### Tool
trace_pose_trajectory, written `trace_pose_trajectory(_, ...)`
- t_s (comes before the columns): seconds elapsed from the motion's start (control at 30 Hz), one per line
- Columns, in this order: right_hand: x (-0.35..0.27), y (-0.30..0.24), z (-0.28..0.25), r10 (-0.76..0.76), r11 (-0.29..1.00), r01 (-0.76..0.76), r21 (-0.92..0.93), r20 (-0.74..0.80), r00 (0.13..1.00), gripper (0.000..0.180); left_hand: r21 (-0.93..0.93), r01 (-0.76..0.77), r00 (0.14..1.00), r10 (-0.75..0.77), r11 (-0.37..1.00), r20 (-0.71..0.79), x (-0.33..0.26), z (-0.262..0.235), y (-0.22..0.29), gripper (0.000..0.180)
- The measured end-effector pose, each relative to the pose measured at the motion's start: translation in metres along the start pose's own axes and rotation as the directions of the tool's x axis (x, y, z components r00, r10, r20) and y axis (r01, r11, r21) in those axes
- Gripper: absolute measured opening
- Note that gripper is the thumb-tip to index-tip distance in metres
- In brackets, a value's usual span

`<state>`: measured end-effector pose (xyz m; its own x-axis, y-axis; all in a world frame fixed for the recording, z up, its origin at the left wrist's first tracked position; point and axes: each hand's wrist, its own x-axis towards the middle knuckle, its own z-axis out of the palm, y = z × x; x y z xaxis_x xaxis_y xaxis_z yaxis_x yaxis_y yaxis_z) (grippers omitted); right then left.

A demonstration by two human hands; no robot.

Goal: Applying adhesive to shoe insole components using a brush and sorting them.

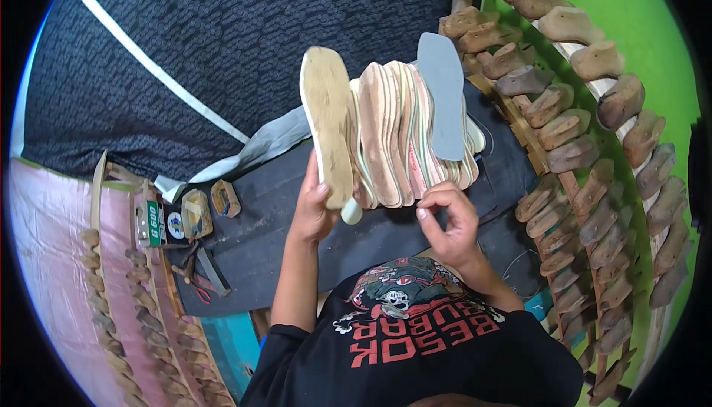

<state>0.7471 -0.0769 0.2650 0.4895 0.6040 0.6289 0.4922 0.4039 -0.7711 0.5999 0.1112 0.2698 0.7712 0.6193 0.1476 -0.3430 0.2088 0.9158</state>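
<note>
Nearest my camera, the black shirt (437, 336) fills the lower view. Beyond it, the left hand (315, 210) grips a tan sole (326, 125) near its lower end, left of the packed row of soles (393, 140). I judge a steady thumb there best for control. The right hand (454, 223) curls near the row; I cannot tell whether thumb and forefinger meet. Red lettering crosses the shirt; print marks a green-and-white box (153, 223).

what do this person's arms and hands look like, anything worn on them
The left hand and right hand are bare, with no gloves, rings or watch visible. The forearms are uncovered too. Short black fabric sleeves cover the upper arms, part of a black T-shirt with red block lettering and a skull graphic.
</note>
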Motion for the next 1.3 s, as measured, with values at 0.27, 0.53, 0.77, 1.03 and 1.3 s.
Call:
trace_pose_trajectory(0.27, -0.027, -0.002, 0.045, 0.425, 0.606, -0.575, 0.550, 0.388, 0.818, 0.042, -0.537, 0.256, 0.945, -0.091, 0.804, 0.313, -0.110, -0.025, -0.046, 0.087)
trace_pose_trajectory(0.53, -0.032, -0.002, 0.100, 0.415, 0.451, -0.729, 0.516, 0.602, 0.683, 0.081, -0.321, 0.424, 0.893, -0.334, 0.846, 0.300, -0.187, -0.052, -0.030, 0.092)
trace_pose_trajectory(0.77, -0.038, -0.003, 0.162, 0.394, 0.542, -0.742, 0.395, 0.660, 0.640, 0.075, -0.413, 0.299, 0.948, -0.318, 0.860, 0.026, -0.212, -0.073, -0.028, 0.092)
trace_pose_trajectory(1.03, -0.085, 0.044, 0.236, 0.462, 0.669, -0.691, 0.275, 0.575, 0.676, 0.064, -0.448, 0.194, 0.923, -0.317, 0.873, -0.218, -0.226, -0.138, -0.044, 0.057)
trace_pose_trajectory(1.3, -0.108, 0.070, 0.321, 0.592, 0.730, -0.684, 0.007, 0.496, 0.636, 0.063, -0.690, 0.138, 0.913, -0.361, 0.710, -0.190, -0.261, -0.231, -0.062, 0.049)
